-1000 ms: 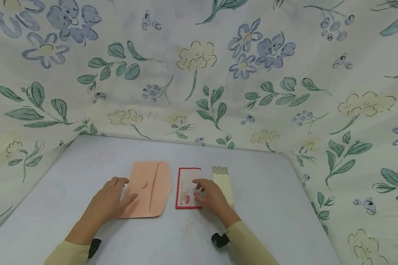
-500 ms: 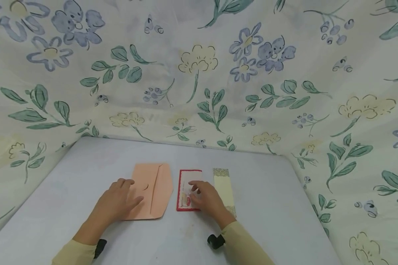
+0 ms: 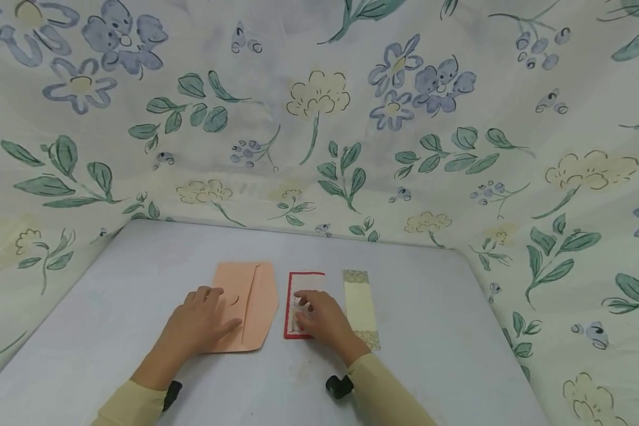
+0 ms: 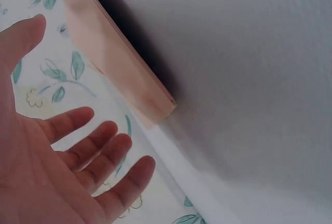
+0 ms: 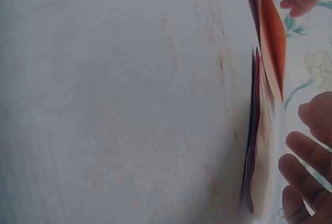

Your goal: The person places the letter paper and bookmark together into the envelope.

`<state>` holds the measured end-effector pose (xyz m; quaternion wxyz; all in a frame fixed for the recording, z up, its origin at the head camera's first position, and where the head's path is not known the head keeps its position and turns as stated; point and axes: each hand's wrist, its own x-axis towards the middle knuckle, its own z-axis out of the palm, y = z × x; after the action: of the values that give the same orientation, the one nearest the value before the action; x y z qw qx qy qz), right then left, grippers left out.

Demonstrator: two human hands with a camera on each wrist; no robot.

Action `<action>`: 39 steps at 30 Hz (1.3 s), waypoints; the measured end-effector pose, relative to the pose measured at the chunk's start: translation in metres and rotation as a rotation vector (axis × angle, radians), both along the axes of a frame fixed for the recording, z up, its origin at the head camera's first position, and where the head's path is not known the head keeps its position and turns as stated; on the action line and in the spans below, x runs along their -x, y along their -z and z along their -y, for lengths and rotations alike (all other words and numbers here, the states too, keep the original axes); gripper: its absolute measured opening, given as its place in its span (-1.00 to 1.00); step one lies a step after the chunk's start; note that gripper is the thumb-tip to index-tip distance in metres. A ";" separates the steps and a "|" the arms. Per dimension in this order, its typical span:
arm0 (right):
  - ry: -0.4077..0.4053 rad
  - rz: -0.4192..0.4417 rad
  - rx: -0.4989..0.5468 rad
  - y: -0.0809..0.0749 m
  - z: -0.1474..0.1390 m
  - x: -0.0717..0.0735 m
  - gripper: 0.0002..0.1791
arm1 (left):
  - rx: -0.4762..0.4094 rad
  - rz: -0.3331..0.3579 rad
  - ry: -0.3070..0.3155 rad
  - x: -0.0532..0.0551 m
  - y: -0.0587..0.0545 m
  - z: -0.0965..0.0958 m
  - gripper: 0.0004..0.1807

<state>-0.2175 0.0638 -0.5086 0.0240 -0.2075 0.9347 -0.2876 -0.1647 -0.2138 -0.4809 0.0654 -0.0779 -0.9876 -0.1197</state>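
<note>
A peach envelope with its flap toward the right lies on the white table, its lower left part hidden under my left hand. That hand hovers over it with fingers spread and slightly bent, holding nothing; the left wrist view shows the palm and the envelope apart. To the right lies a card with a red border. Above the card is my right hand, fingers loosely bent and holding nothing, covering much of the print. In the right wrist view the fingers stand beside the card's edge.
A cream strip with glittery ends lies just right of the card. The white table runs back to a floral-patterned cloth that rises behind and at both sides. A black wrist device sits under the right sleeve.
Both hands have drifted: the left one to the right, further over the envelope, and the right one to the left, over more of the card. Envelope, card and strip lie as before.
</note>
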 end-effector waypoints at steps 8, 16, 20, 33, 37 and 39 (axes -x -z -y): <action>-0.056 -0.055 -0.003 0.002 0.005 0.002 -0.56 | 0.011 0.004 -0.017 0.003 0.004 -0.009 -0.12; -0.088 -0.115 -0.044 0.004 0.013 0.003 -0.54 | -0.028 0.043 -0.009 0.004 0.005 -0.018 -0.21; -0.092 -0.119 -0.043 0.004 0.016 0.002 -0.53 | -0.030 0.058 0.000 0.004 0.005 -0.021 -0.17; -0.079 -0.081 -0.071 0.007 0.022 0.004 -0.52 | -0.017 0.162 -0.034 0.009 0.007 -0.024 -0.11; -0.085 -0.095 -0.072 0.007 0.023 0.005 -0.53 | -0.013 0.170 -0.040 0.009 0.007 -0.024 -0.14; -0.090 -0.109 -0.069 0.006 0.024 0.006 -0.54 | -0.018 0.165 -0.036 0.009 0.007 -0.024 -0.16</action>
<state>-0.2233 0.0402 -0.5149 -0.0069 -0.2639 0.9337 -0.2420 -0.1734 -0.1899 -0.4881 -0.0135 -0.0494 -0.9897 -0.1333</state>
